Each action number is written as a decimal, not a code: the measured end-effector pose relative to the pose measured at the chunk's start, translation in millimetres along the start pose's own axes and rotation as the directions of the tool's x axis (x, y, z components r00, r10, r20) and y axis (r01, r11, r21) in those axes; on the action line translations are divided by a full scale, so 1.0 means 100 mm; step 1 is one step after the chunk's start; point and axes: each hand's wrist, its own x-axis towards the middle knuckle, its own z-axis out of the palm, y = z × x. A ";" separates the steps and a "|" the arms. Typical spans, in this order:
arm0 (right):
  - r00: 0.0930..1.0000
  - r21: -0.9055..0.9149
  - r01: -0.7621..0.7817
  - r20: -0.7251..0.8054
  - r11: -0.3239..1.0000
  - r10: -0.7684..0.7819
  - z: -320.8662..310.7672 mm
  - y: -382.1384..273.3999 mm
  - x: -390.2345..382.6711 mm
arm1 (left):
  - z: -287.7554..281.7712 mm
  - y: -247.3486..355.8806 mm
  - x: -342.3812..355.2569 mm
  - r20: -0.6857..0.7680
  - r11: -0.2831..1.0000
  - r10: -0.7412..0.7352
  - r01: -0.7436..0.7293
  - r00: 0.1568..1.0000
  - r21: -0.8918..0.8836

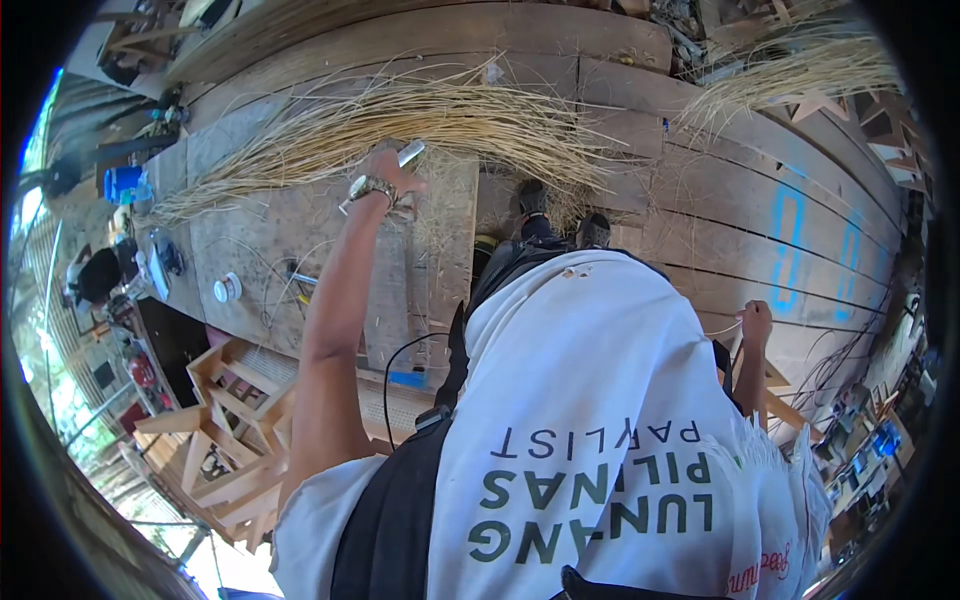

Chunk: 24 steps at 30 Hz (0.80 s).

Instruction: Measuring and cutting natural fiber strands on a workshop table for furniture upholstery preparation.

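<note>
My left hand (392,178) is stretched out over the wooden bench, closed round a silver metal piece (411,152) whose end sticks out past the fingers; its kind is not clear. A wristwatch is on that wrist. Just beyond the hand lies a long, loose bundle of thin straw-coloured strips (430,112), spread in a curve. Out to the right, beside my body, my right hand (756,318) is closed, and a thin pale strip (722,331) runs out of it towards my waist.
A round white spool-like item (228,288) sits on the bench at left. Beyond it stands a blue container (124,184). Wooden frames (235,430) are stacked at lower left. Another strip bundle (800,75) lies at far right. My shoes (592,230) rest on the plank floor.
</note>
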 end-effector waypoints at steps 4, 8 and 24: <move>1.000 -0.170 -0.003 0.024 0.985 0.007 0.39 0.30 -0.11 | 0.40 -0.44 0.46 -0.127 0.983 0.099 -0.077 0.987 0.166; 0.997 -0.004 0.040 0.067 0.999 -0.040 0.06 -0.54 -0.30 | 0.38 0.20 0.43 -0.126 0.953 0.131 -0.090 0.983 0.291; 0.671 0.338 0.441 0.491 0.831 -0.556 -0.77 -3.03 0.44 | -0.75 3.72 -0.26 0.106 0.420 0.907 -0.851 0.408 -0.315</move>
